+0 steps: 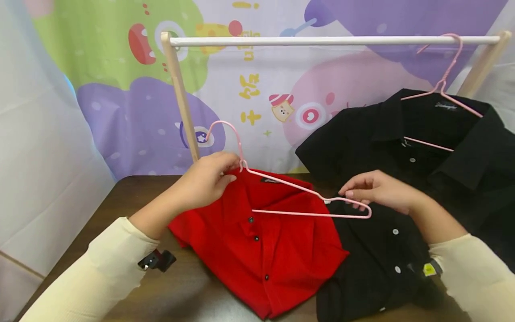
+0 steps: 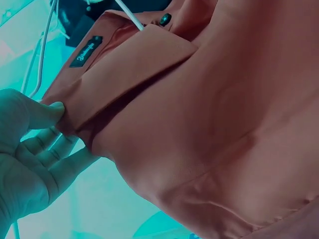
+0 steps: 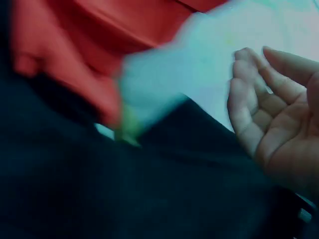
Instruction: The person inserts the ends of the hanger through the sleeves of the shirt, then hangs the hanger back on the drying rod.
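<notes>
My left hand (image 1: 209, 179) pinches the collar of a red short-sleeved shirt (image 1: 257, 250) beside the neck of a pink hanger (image 1: 297, 182). In the left wrist view, the thumb and fingers of that hand (image 2: 35, 149) hold the edge of the shirt (image 2: 149, 99). One side of the hanger goes under the red cloth; its other arm sticks out over the shirt. Close to that exposed end is my right hand (image 1: 378, 191), fingers loosely bent. The right wrist view shows this hand (image 3: 274, 109) with nothing between thumb and fingers.
A black shirt (image 1: 362, 134) on another pink hanger (image 1: 444, 82) hangs from the white rail (image 1: 314, 41) at the right. Wooden posts (image 1: 179, 89) hold the rail. A dark wooden table (image 1: 181, 286) lies below, before a cartoon-print curtain (image 1: 132, 120).
</notes>
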`<state>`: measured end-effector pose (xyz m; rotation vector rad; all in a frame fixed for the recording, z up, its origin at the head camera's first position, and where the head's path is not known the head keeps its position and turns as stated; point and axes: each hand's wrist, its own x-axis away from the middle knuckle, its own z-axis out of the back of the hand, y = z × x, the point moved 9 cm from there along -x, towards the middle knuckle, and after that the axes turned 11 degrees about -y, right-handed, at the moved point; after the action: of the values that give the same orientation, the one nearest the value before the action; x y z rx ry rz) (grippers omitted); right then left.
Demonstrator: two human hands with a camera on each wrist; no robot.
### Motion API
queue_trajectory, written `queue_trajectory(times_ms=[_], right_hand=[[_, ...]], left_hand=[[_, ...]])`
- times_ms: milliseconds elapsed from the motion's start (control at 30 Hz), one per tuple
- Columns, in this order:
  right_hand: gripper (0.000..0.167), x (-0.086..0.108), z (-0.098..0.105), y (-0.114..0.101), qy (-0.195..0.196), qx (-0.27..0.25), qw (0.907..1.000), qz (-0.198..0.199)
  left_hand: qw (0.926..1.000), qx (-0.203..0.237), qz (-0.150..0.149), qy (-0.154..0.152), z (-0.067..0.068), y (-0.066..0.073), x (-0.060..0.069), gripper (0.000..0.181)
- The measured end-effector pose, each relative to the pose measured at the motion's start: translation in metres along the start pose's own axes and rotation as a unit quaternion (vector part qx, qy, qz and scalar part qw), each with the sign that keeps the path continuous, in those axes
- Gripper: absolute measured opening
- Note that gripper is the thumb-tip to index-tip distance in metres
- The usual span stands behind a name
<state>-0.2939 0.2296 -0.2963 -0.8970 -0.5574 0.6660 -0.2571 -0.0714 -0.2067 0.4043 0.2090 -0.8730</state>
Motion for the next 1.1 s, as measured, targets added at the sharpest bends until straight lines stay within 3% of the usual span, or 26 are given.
queue_trajectory(times_ms=[167,267,367,467,733,933,1100], right_hand=[[0.023,-0.032,-0.060,0.015,-0.021,-0.021,0.9994,0.017],[0.025,-0.045,-0.077,0.016,0.022,-0.046,0.9986,0.010],[0.027,-0.051,-0.079,0.013,0.093,-0.087,0.9918,-0.003],[0.027,-0.055,-0.077,0.011,0.150,-0.134,0.9794,-0.015],[0.047,-0.070,-0.080,0.001,0.224,-0.237,0.9448,-0.036],[0.060,-0.083,-0.086,-0.006,0.238,-0.230,0.9423,-0.052],[0.055,-0.083,-0.086,-0.003,0.252,-0.214,0.9420,-0.057]], left_hand=[[0.9996,0.013,-0.014,0.020,0.008,0.004,0.000,0.020],[0.9993,0.022,-0.016,0.026,0.009,0.007,0.000,0.020],[0.9990,0.029,-0.010,0.031,0.010,0.008,-0.001,0.020],[0.9986,0.035,-0.003,0.038,0.011,0.009,-0.002,0.020],[0.9962,0.050,0.004,0.072,0.015,0.017,-0.003,0.019],[0.9944,0.064,0.001,0.084,0.015,0.023,-0.005,0.020],[0.9947,0.067,0.006,0.078,0.013,0.023,-0.005,0.018]])
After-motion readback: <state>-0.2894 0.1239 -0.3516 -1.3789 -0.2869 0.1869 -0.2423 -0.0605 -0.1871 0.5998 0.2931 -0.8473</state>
